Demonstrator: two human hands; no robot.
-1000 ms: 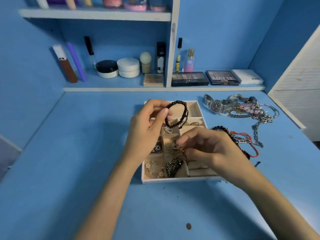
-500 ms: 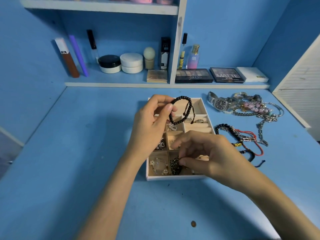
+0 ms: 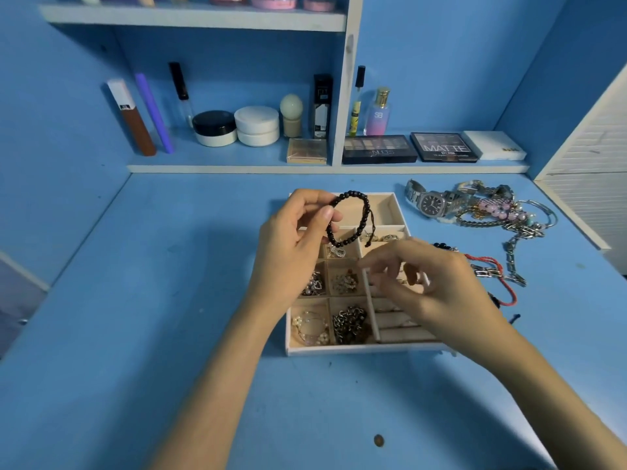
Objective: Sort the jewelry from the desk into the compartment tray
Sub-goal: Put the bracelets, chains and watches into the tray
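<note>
The left hand [image 3: 288, 247] pinches the black bead bracelet [image 3: 365, 213] just above the far end of the tray [image 3: 356, 349], while the blurry right hand [image 3: 441, 290] hangs over its right side, grip too fuzzy to tell.

Blue walls [image 3: 441, 45], a blue desk [image 3: 135, 334], white-edged shelves [image 3: 203, 18], a white louvred panel [image 3: 597, 154] at right.

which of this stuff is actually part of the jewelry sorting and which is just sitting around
Part of the job: black bead bracelet pinched in the left hand; compartment tray; watch and the tangle of bracelets and chains on the desk.

Just lying about: eyeshadow palettes, cream jars, perfume bottle, all on the shelf.
</note>
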